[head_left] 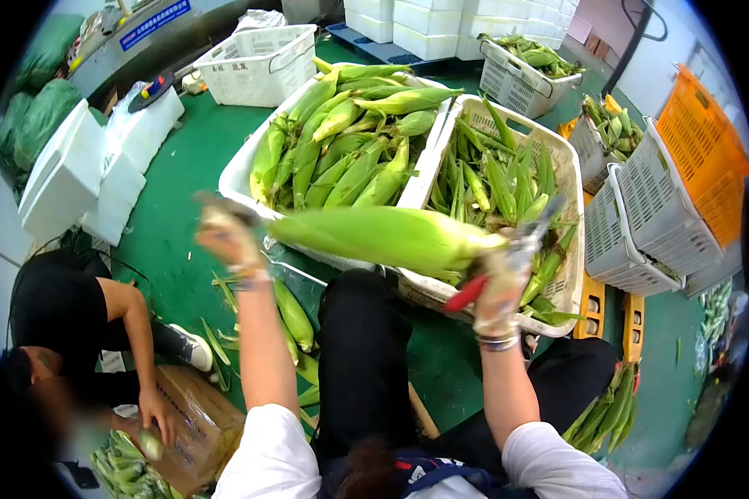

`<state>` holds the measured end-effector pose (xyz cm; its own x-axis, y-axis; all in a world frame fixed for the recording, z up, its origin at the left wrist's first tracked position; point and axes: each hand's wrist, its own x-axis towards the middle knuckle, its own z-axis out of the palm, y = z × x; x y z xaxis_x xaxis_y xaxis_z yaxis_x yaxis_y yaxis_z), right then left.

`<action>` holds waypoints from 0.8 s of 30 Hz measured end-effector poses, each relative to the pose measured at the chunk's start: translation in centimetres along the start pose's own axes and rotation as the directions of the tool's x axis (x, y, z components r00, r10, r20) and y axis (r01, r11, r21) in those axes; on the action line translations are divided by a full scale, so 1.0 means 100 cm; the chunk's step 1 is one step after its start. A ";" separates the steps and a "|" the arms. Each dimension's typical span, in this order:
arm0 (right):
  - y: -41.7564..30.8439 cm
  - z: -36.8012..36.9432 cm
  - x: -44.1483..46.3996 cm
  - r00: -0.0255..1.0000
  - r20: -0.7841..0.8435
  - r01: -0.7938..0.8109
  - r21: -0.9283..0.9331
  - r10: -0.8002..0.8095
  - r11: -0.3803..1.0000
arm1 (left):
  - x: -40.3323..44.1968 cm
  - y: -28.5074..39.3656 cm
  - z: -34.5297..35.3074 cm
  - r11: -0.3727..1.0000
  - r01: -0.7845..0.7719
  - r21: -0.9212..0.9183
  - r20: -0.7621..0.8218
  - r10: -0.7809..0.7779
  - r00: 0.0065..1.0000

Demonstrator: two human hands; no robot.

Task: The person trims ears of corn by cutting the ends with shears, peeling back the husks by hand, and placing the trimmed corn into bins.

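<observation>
White cloth sleeve (270, 453) nearest; left hand (227, 237) blurred, grip unclear, at the tip of a long green husk-wrapped corn ear (383, 237) over white plastic crates (424, 179); right hand (499, 287) clenching a red-handled metal tool (468, 294) by its stem. Probably trimming; next calls for steadiness.

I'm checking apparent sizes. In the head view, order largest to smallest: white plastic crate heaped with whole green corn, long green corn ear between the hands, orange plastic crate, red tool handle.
1. White plastic crate
2. Green corn ear and orange plastic crate: similar; the ear's nearness makes ranking unsure
3. Red tool handle
</observation>
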<state>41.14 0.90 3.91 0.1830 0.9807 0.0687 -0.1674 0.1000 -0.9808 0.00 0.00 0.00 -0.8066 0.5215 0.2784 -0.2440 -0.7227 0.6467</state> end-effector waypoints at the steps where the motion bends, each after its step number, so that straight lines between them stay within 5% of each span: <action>1: -0.011 -0.003 0.003 0.997 -0.027 -0.065 0.231 0.073 0.971 | -0.010 -0.003 -0.004 1.000 0.011 -0.003 -0.020 -0.011 1.000; 2: -0.022 -0.006 0.005 0.988 -0.055 -0.106 0.453 0.146 0.885 | -0.043 0.008 0.042 0.869 -0.175 0.463 -0.056 0.226 0.973; 3: -0.008 0.043 -0.017 0.982 -0.129 -0.015 0.677 0.139 0.735 | -0.010 0.019 0.009 0.625 -0.394 0.674 0.293 0.264 0.919; 4: -0.004 0.048 -0.015 0.980 -0.067 -0.086 0.705 0.187 0.704 | -0.045 0.010 0.039 0.669 -0.259 0.696 0.366 -0.021 0.930; 5: -0.001 0.054 -0.013 0.972 -0.005 -0.157 0.726 0.234 0.669 | -0.049 -0.046 0.013 0.722 -0.282 0.631 0.572 -0.188 0.798; 6: 0.013 0.052 -0.007 0.970 0.141 -0.236 0.720 0.195 0.652 | -0.080 -0.068 0.031 0.912 -0.020 0.409 0.708 -0.303 0.638; 7: 0.026 0.052 -0.002 0.945 0.291 -0.319 0.712 0.150 0.626 | -0.085 -0.070 0.051 0.869 -0.115 0.481 0.762 -0.349 0.545; 8: 0.023 0.055 0.003 0.929 0.355 -0.345 0.718 0.108 0.605 | -0.071 -0.105 0.032 0.886 0.146 0.440 0.770 -0.456 0.446; 9: 0.021 0.058 0.007 0.908 0.414 -0.370 0.723 0.063 0.584 | -0.073 -0.065 0.062 0.658 0.015 0.753 0.616 -0.712 0.337; 11: 0.021 0.065 0.019 0.944 0.322 -0.262 0.859 -0.068 0.440 | -0.088 -0.062 0.058 0.727 -0.290 0.622 0.770 -0.500 0.397; 12: 0.019 0.069 0.027 0.949 0.274 -0.205 0.911 -0.153 0.358 | -0.105 -0.094 0.039 0.832 -0.179 0.525 0.780 -0.387 0.492; 13: 0.014 0.080 0.039 0.939 0.211 -0.134 0.952 -0.271 0.276 | -0.104 -0.081 0.060 0.777 -0.147 0.612 0.750 -0.511 0.421; 14: -0.009 0.099 0.034 0.999 -0.013 0.032 0.899 -0.047 0.436 | -0.109 -0.081 0.064 0.796 0.024 0.605 0.709 -0.552 0.439; 15: 0.000 0.092 0.055 0.942 0.293 -0.230 0.917 -0.161 0.325 | -0.109 -0.082 0.065 0.794 0.186 0.578 0.668 -0.592 0.451; 17: -0.023 0.091 0.070 0.983 0.176 -0.100 0.739 -0.048 0.667 | -0.103 -0.096 0.035 0.783 0.210 0.585 0.624 -0.601 0.499; 19: -0.035 0.066 0.113 0.970 0.044 0.200 0.410 -0.239 0.890 | -0.096 -0.098 -0.009 0.780 0.288 0.555 0.524 -0.597 0.608; 20: -0.045 0.049 0.138 0.850 0.034 0.517 0.135 -0.525 0.845 | -0.094 -0.097 -0.041 0.803 0.358 0.476 0.459 -0.574 0.678; 21: -0.054 0.029 0.162 0.882 0.075 0.466 -0.291 -0.466 0.835 | -0.093 -0.093 -0.077 0.825 0.439 0.357 0.380 -0.557 0.738; 22: -0.063 0.008 0.186 0.907 0.115 0.344 -0.757 -0.404 0.556 | -0.094 -0.087 -0.115 0.838 0.493 0.234 0.299 -0.545 0.783; 23: -0.072 -0.012 0.209 0.928 0.155 0.230 -0.954 -0.340 0.193 | -0.101 -0.055 -0.123 0.790 0.362 0.495 0.211 -0.513 0.832; 24: -0.045 -0.049 0.242 0.936 0.217 0.243 -0.968 -0.278 0.063 | -0.111 -0.042 -0.145 0.785 0.398 0.475 0.057 -0.478 0.876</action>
<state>51.12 23.37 9.13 0.0073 0.9262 0.3769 0.9717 0.0825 -0.2215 2.19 -9.35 -16.08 -0.5594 0.8285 -0.0250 -0.2567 -0.1444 0.9556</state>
